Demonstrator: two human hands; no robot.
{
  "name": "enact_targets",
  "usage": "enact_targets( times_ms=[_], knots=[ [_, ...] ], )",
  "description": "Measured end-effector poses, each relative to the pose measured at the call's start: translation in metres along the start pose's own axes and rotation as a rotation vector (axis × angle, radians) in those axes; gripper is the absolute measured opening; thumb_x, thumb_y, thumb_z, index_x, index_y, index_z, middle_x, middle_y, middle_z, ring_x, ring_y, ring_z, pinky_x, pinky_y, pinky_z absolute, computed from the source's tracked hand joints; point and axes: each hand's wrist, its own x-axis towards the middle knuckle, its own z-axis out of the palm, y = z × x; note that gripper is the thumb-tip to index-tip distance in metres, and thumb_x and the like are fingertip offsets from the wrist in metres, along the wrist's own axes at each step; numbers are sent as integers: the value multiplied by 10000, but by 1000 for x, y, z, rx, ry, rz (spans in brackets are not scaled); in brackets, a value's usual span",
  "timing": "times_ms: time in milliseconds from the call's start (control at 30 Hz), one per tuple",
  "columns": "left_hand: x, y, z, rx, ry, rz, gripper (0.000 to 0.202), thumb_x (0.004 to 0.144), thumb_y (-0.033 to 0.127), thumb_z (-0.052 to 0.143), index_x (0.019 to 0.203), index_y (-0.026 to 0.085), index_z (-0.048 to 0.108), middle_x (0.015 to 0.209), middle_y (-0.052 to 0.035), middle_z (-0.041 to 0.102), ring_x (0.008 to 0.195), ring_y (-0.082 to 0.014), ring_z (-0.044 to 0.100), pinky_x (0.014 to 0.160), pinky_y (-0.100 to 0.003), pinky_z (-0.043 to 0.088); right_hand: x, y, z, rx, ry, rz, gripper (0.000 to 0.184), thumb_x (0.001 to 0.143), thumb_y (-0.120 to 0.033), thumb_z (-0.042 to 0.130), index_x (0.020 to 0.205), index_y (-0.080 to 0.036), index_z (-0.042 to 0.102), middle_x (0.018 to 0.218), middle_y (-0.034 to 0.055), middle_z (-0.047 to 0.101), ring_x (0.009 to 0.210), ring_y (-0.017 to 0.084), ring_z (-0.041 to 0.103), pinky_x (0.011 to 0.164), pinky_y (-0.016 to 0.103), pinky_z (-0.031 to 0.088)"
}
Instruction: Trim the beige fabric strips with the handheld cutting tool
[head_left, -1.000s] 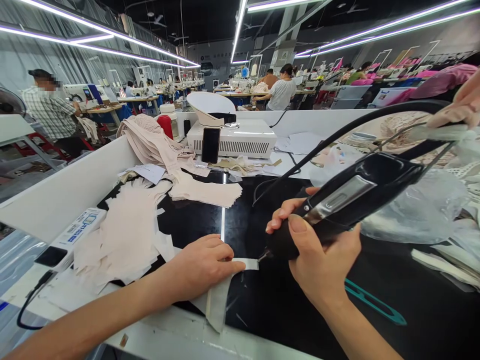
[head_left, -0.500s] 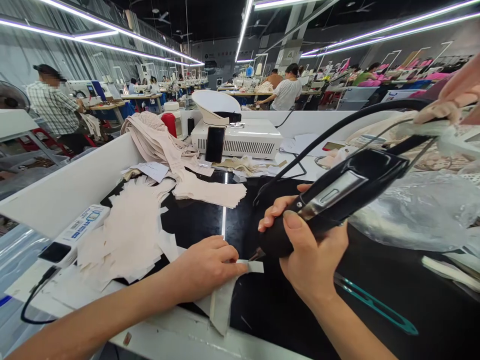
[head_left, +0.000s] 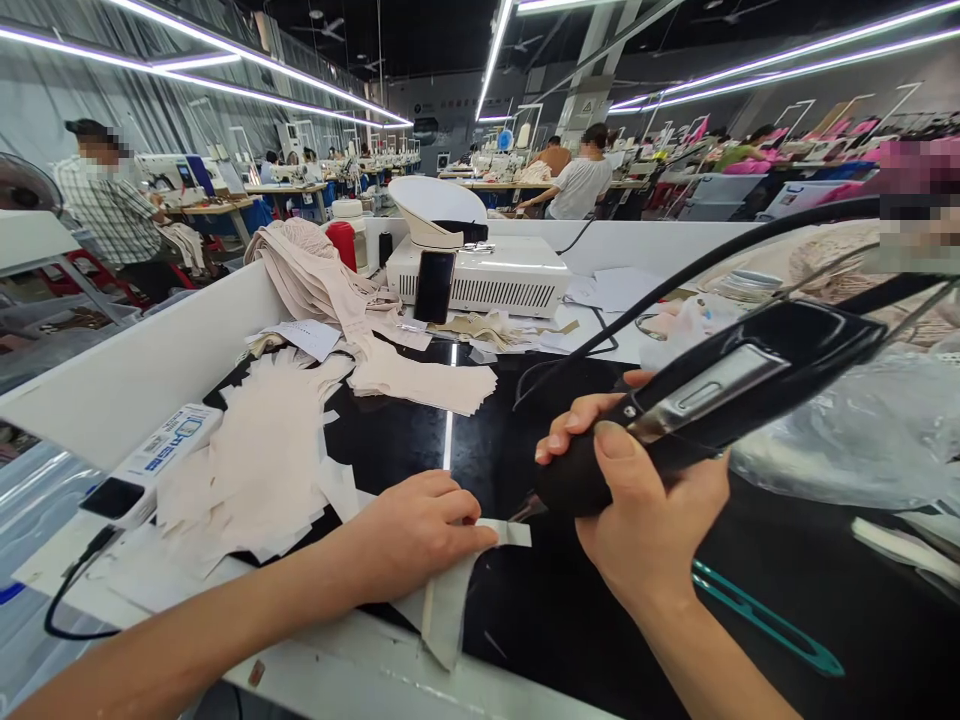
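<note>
Close to the table's front edge, my left hand (head_left: 420,530) is curled over a pale piece of fabric (head_left: 446,610), pressing it onto the black tabletop. A short end of the fabric pokes out beyond the fingertips. My right hand (head_left: 637,510) is wrapped around a black corded hand tool (head_left: 697,390) with a silver side plate, its thumb on top. The tool tilts down to the left, and its narrow metal tip (head_left: 529,508) is just above the protruding fabric end; contact cannot be made out.
Stacked cream fabric pieces (head_left: 262,465) lie left, beside a white box-shaped device (head_left: 169,450). A phone (head_left: 435,285) leans on a white machine (head_left: 510,280) behind. At right are a clear plastic bag (head_left: 847,430) and a teal tool (head_left: 772,615). A blurred person reaches in from the right.
My right hand and the black tool have shifted right, the tool's rear end swinging outward. My left hand stays on the fabric. The person's hand at upper right has drawn back.
</note>
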Motion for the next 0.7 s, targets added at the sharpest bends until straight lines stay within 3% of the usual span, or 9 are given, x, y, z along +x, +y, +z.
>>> enact_targets(
  times_ms=[167,300,500,700],
  knots=[
    [-1,0,-1,-12,48,2,243,1303,91,648,1387,198,850,1151,-58,792,1040,-213,753,1034,-353,682,-1,-1,-3,-14,-10,4,398,1006,-381,1045,1270,-345,749,860,-81,770,605,197,743,542,347,696],
    [0,0,-2,-3,9,-5,253,1276,69,674,1388,210,851,1155,-57,788,1054,-212,757,1044,-353,691,0,-1,-4,-21,7,29,468,978,-361,1059,1297,-357,717,870,-91,768,602,195,736,552,350,695],
    [1,1,-5,-5,-8,-9,245,1270,59,685,1377,212,843,1152,-54,784,1042,-210,752,1039,-346,685,-5,-5,-1,17,7,18,463,1012,-516,1086,1286,-353,750,868,-72,774,594,208,754,517,354,682],
    [1,0,-7,-25,-20,-4,276,1300,82,658,1450,193,861,1133,-66,785,1008,-217,739,994,-346,663,-16,-7,1,62,-59,42,404,1033,-453,1072,1312,-360,795,885,-62,794,612,220,766,537,369,719]
  ],
)
